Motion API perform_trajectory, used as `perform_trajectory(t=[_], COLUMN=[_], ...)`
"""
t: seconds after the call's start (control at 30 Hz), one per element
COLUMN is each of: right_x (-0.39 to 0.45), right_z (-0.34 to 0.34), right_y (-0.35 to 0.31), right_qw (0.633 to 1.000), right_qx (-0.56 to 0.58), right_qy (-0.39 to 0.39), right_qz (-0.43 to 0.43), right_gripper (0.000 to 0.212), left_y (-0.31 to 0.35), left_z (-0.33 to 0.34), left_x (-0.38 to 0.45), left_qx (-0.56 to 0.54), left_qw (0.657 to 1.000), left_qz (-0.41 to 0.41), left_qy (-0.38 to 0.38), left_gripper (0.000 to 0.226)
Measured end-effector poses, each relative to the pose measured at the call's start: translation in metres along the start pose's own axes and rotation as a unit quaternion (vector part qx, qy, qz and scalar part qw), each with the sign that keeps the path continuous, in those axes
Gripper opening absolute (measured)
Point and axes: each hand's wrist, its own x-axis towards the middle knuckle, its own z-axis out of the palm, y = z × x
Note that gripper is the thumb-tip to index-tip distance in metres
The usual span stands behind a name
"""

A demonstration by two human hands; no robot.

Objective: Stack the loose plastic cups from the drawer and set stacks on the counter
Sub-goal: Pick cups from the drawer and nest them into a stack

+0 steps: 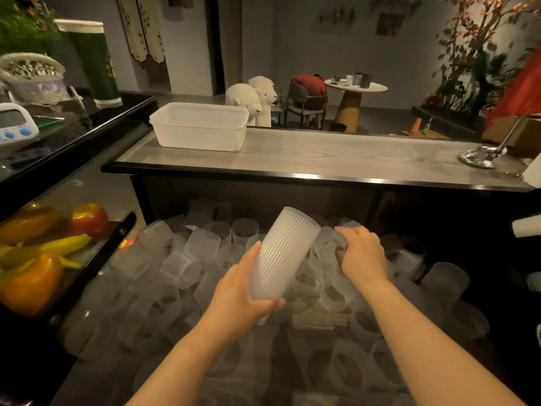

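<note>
Bare forearms and hands, nothing worn

Both forearms enter from 6 o'clock with no sleeves in sight; the left hand and right hand carry no gloves, rings, watch or bands, and the fingers have short, plain nails.

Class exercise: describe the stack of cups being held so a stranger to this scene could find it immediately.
Start at the long grey counter; below its front edge lies a drawer heaped with loose clear cups. Above that heap, the left hand grips the stack of cups near its base. Unlike the single cups around it, it is tall, tilted and densely ribbed with nested rims.
</note>
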Motion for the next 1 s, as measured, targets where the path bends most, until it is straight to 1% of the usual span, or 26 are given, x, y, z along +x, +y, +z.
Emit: perform_trajectory(t=[0.07,0.13,0.2,0.27,0.37,0.4,0.47,0.53,0.6,0.67,0.73,0.8,0.9,0.93,0.97,1.0], right_x=[0.006,0.015,0.022,0.028,0.035,0.037,0.04,0.044,0.047,0.045,0.042,0.04,0.036,0.035,0.033,0.033], right_z=[0.011,0.015,0.016,0.017,0.021,0.023,0.025,0.026,0.02,0.006,-0.013,-0.035,-0.06,-0.064,-0.066,-0.066], right_y=[0.004,-0.001,-0.009,-0.013,-0.009,-0.006,-0.002,0.003,0.006,0.004,-0.001,-0.008,-0.02,-0.022,-0.024,-0.024], right_qw=[0.997,0.99,0.981,0.975,0.975,0.976,0.981,0.987,0.993,0.997,0.987,0.963,0.886,0.866,0.858,0.86], right_qx=[-0.073,-0.125,-0.176,-0.208,-0.206,-0.204,-0.191,-0.156,-0.097,0.015,0.143,0.269,0.447,0.477,0.485,0.479], right_qy=[-0.016,-0.056,-0.079,-0.074,-0.081,-0.072,-0.024,0.026,0.062,0.077,0.069,0.013,-0.107,-0.131,-0.148,-0.16], right_qz=[-0.019,-0.021,-0.025,-0.034,-0.006,0.002,0.006,0.005,0.006,0.009,0.016,0.032,0.059,0.069,0.075,0.076], right_gripper=[0.047,0.05,0.043,0.035,0.035,0.034,0.032,0.032,0.027,0.02,0.015,0.016,0.027,0.029,0.028,0.026], left_y=[-0.004,-0.008,-0.012,-0.014,-0.017,-0.018,-0.019,-0.021,-0.022,-0.023,-0.024,-0.023,-0.018,-0.015,-0.014,-0.013], left_z=[0.001,0.002,0.003,0.004,0.003,0.002,0.001,-0.001,-0.002,-0.001,0.001,0.002,0.004,0.004,0.005,0.006], left_x=[0.001,0.002,0.003,0.003,0.004,0.003,0.003,0.004,0.004,0.005,0.005,0.005,0.003,0.002,0.002,0.001], left_qx=[0.0,0.003,0.002,0.002,-0.002,-0.002,-0.005,-0.011,-0.018,-0.024,-0.023,-0.02,-0.012,-0.009,-0.005,-0.001], left_qw=[1.0,1.0,1.0,1.0,1.0,1.0,1.0,1.0,1.0,1.0,1.0,1.0,1.0,0.999,0.999,0.999], left_qz=[-0.001,-0.003,-0.006,-0.007,-0.008,-0.008,-0.005,-0.004,-0.009,-0.012,-0.011,-0.007,0.002,0.007,0.012,0.015], left_qy=[-0.007,-0.014,-0.016,-0.016,-0.015,-0.014,-0.013,-0.011,-0.009,-0.009,-0.008,-0.013,-0.027,-0.03,-0.034,-0.037], left_gripper=[0.106,0.107,0.107,0.107,0.107,0.107,0.106,0.105,0.104,0.103,0.104,0.105,0.105,0.104,0.104,0.105])
